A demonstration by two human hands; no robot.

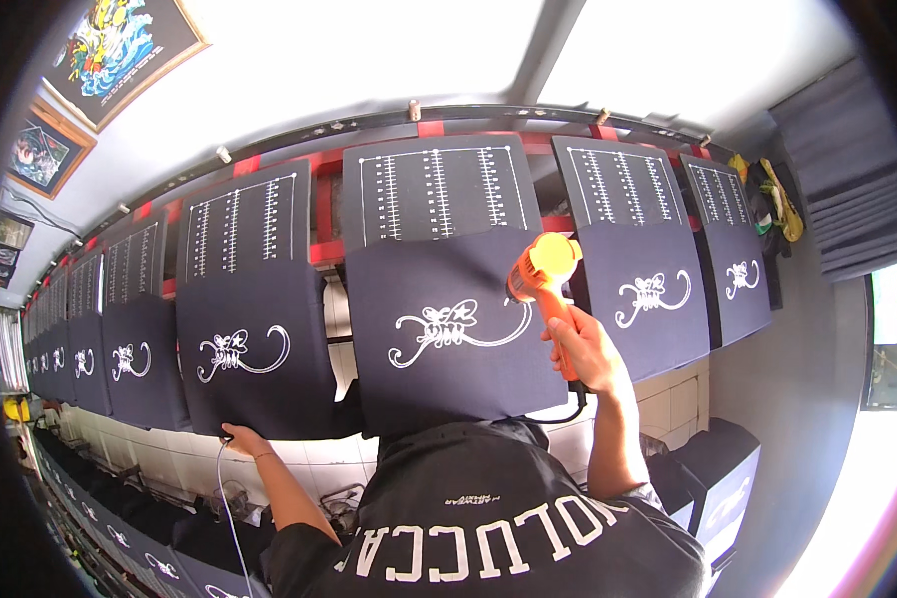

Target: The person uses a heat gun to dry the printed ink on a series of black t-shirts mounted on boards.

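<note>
The right grip (590,354) hides part of the orange heat gun (546,263). Left of centre, the dark piece (226,433) at the left grip (249,442) is too small to tell. The lower edge crops the pale cable (231,513); the upper-left rim cuts a framed print (110,58). Far-left white designs (58,357) shrink past reading.

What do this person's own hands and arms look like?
The left hand and right hand are ungloved. The forearms are bare below the short sleeves of a black T-shirt with large white lettering. A thin band seems to circle the left wrist.
</note>
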